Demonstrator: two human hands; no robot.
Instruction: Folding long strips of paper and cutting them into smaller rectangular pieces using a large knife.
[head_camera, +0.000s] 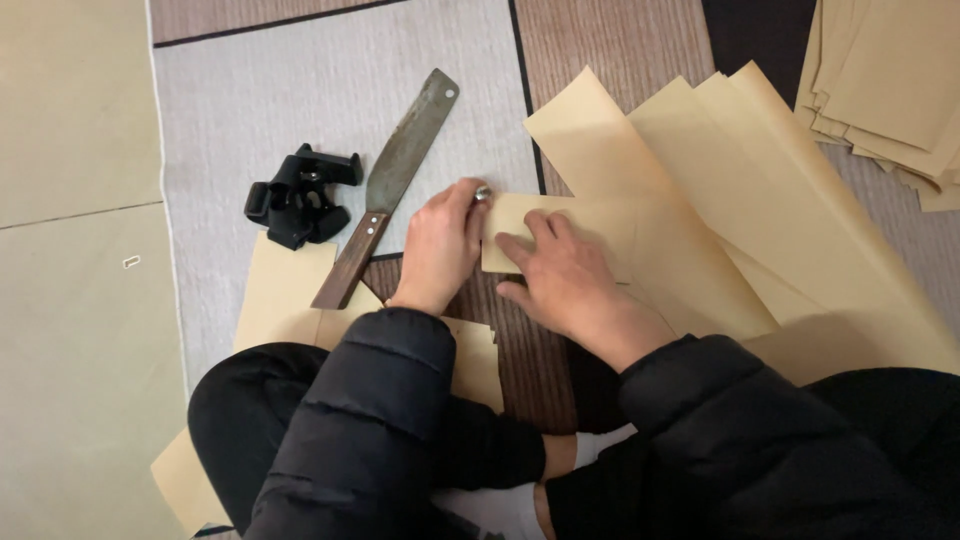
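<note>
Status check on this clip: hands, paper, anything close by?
Left hand and right hand pressing flat on folded tan sheet. Knife beside left hand, untouched. Black clamp further left.

Black puffy quilted jacket sleeves (390, 400), black trousers (240, 420), white socks (500, 505), bare hands (440, 245)

Left hand (440, 245): palm down, fingers curled, pointing toward 1 o'clock. Right hand (560, 270): flat, fingers extended toward 10 o'clock. Both forearms converge, sleeved in black.

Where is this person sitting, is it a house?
Probably a home floor, not a workshop: the person sits on a striped rug, folding tan paper, with a big knife lying beside.
</note>
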